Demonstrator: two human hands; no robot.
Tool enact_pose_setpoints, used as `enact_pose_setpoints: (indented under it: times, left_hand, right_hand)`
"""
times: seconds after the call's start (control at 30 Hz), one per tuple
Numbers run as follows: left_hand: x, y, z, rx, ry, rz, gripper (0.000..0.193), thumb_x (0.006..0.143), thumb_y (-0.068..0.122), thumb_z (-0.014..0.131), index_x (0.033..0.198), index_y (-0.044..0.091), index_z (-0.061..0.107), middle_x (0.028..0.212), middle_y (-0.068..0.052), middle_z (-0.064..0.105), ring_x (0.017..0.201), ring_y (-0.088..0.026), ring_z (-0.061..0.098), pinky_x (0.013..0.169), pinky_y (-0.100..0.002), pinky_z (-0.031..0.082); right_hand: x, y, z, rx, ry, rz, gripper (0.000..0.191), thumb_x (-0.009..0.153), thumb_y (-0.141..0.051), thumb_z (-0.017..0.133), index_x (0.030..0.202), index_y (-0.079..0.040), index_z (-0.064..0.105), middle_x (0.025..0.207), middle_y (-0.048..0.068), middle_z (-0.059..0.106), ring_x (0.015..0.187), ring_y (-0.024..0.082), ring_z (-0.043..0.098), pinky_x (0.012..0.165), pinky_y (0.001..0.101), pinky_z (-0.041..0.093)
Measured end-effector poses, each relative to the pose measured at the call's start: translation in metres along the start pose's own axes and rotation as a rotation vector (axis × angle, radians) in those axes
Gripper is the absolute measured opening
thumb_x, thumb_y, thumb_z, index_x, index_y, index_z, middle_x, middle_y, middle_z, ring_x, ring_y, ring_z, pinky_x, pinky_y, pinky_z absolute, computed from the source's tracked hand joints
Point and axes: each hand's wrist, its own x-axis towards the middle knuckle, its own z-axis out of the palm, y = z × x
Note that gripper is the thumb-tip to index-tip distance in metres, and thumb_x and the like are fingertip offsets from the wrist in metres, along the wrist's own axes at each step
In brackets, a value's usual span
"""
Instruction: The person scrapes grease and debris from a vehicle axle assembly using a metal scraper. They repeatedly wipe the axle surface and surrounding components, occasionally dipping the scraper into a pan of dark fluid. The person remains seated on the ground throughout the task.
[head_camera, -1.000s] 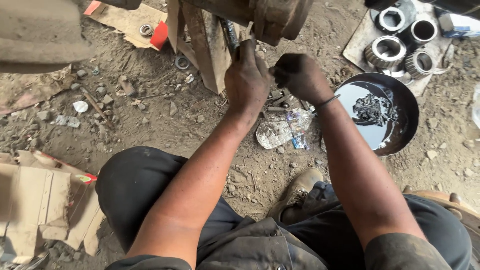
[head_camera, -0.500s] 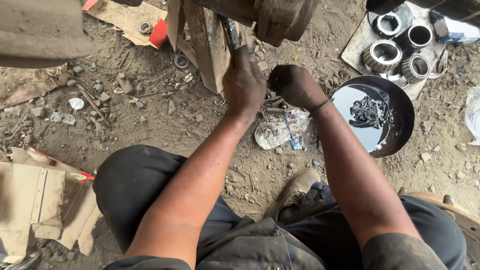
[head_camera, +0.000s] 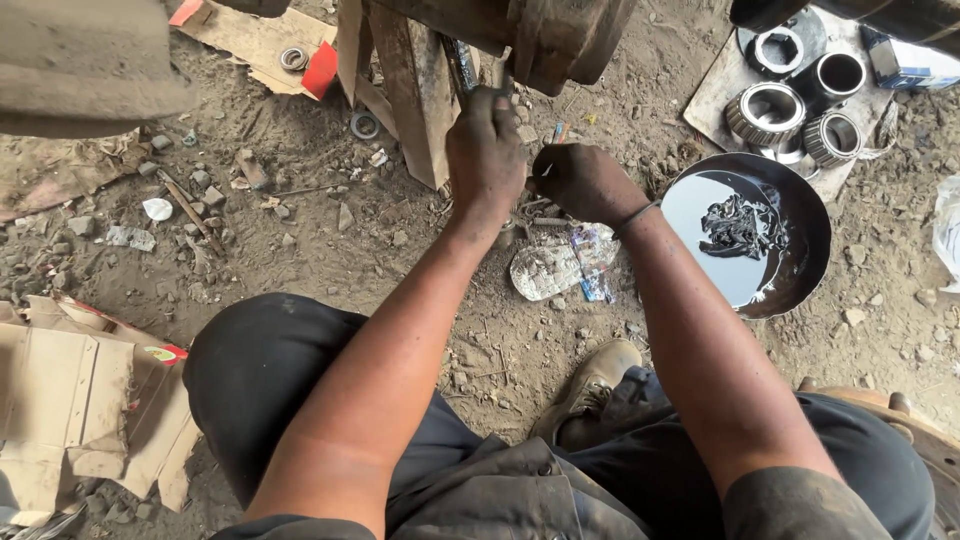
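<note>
Two greasy hands work under a rusty hub (head_camera: 560, 40): the left hand (head_camera: 487, 150) grips a thin tool (head_camera: 463, 62) upright against it, while the right hand (head_camera: 580, 180) is clenched just beside, steadying; an oily pan (head_camera: 800, 215) sits right of them.

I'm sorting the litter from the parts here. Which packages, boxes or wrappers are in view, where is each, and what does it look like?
Crumpled wrapper: on the dirt below the right hand, silvery with blue bits.
Flattened cardboard box: lower left, brown, with a red-edged label.
Cardboard sheet: top left, tan, red piece beside it.
Small box: top right corner, blue and white.
</note>
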Motion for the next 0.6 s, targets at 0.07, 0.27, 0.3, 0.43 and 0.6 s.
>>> enact_pose_setpoints:
  times: [0.07, 0.27, 0.3, 0.43, 0.6]
  left_hand:
    - [0.006, 0.012, -0.009, -0.001, 0.084, 0.189, 0.023, 0.110, 0.018, 0.050, 0.094, 0.006, 0.063, 0.077, 0.003, 0.061, 0.062, -0.004, 0.058, 0.049, -0.022, 0.046]
    - [0.014, 0.052, -0.060, -0.887, -0.276, -0.561, 0.015, 0.102, 0.008, 0.054, 0.093, 0.001, 0.064, 0.064, 0.000, 0.054, 0.044, -0.008, 0.043, 0.036, -0.026, 0.033]
    - [0.013, 0.057, -0.065, -0.981, -0.305, -0.526, 0.016, 0.103, 0.009, 0.053, 0.094, 0.002, 0.063, 0.065, 0.000, 0.053, 0.045, -0.008, 0.043, 0.036, -0.026, 0.033]
    - [0.006, 0.054, -0.048, -0.902, -0.257, -0.466, 0.020, 0.106, 0.015, 0.050, 0.094, 0.002, 0.060, 0.067, -0.002, 0.055, 0.044, -0.009, 0.044, 0.037, -0.027, 0.035]
    - [-0.013, 0.013, 0.003, -0.072, 0.080, 0.149, 0.024, 0.114, 0.020, 0.046, 0.103, 0.006, 0.061, 0.079, -0.002, 0.063, 0.062, -0.008, 0.058, 0.056, -0.028, 0.047]
  right_hand:
    - [-0.001, -0.002, 0.003, -0.021, -0.030, 0.020, 0.028, 0.094, -0.036, 0.071, 0.109, -0.012, 0.070, 0.097, 0.008, 0.077, 0.087, 0.025, 0.075, 0.077, 0.0405, 0.059]
    - [-0.010, -0.005, -0.002, 0.004, -0.039, -0.009, 0.028, 0.093, -0.037, 0.071, 0.108, -0.013, 0.071, 0.101, 0.009, 0.077, 0.090, 0.026, 0.074, 0.082, 0.0407, 0.059]
    - [-0.011, -0.004, -0.003, -0.008, -0.037, 0.006, 0.028, 0.094, -0.038, 0.071, 0.107, -0.013, 0.071, 0.101, 0.009, 0.078, 0.091, 0.026, 0.074, 0.082, 0.0409, 0.059]
    - [-0.013, -0.002, -0.002, 0.009, -0.035, 0.000, 0.026, 0.094, -0.035, 0.069, 0.106, -0.012, 0.071, 0.099, 0.009, 0.077, 0.090, 0.026, 0.075, 0.082, 0.0403, 0.059]
    - [-0.017, -0.003, 0.009, 0.013, -0.028, -0.053, 0.025, 0.091, -0.031, 0.071, 0.107, -0.011, 0.071, 0.094, 0.012, 0.077, 0.086, 0.028, 0.075, 0.079, 0.0421, 0.058]
